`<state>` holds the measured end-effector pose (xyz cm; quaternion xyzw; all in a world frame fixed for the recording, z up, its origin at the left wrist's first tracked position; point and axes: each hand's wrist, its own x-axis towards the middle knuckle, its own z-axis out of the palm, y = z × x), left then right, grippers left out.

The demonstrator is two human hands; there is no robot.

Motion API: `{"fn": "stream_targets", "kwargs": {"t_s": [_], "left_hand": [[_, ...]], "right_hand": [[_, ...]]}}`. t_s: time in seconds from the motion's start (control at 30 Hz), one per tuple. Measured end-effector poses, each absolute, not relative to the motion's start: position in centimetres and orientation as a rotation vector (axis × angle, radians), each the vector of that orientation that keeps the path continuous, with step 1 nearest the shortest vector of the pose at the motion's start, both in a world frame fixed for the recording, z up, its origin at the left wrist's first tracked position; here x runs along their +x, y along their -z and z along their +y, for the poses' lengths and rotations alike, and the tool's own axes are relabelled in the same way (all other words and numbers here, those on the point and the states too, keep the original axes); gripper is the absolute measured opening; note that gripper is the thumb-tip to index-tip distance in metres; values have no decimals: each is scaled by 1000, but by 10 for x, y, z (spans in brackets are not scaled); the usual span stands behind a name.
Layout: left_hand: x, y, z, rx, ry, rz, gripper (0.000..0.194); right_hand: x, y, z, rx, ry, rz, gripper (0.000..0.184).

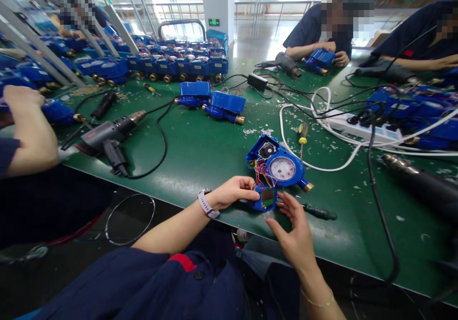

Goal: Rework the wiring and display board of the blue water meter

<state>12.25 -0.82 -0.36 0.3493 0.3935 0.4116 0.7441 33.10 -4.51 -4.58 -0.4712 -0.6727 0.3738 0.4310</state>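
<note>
An opened blue water meter [277, 165] lies near the front edge of the green table [200, 148], its white dial up and coloured wires spilling out. At its near end sits a small blue display module [267, 198]. My left hand [234, 191], watch on the wrist, pinches the module's left side. My right hand [295, 229] is at the module's right side, fingers spread and fingertips touching it.
A dark screwdriver [319, 211] lies right of my right hand, a yellow-handled one [302, 136] behind the meter. Two closed blue meters [214, 103], an electric drill [107, 136], a white power strip [361, 128] with cables, and rows of meters [171, 65] surround. Other people work at left and far right.
</note>
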Motion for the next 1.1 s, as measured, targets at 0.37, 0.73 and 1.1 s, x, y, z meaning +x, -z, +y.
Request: {"fn": "stream_targets", "kwargs": {"t_s": [0.37, 0.73, 1.1], "left_hand": [[128, 0, -9, 988, -929, 868, 53], [123, -1, -2, 1416, -1238, 738, 24], [121, -9, 15, 2033, -1218, 834, 18]], "right_hand": [[315, 35, -38, -1226, -1188, -1565, 63], [326, 11, -20, -1115, -1573, -1453, 59], [332, 11, -22, -1063, -1896, -1277, 48]]}}
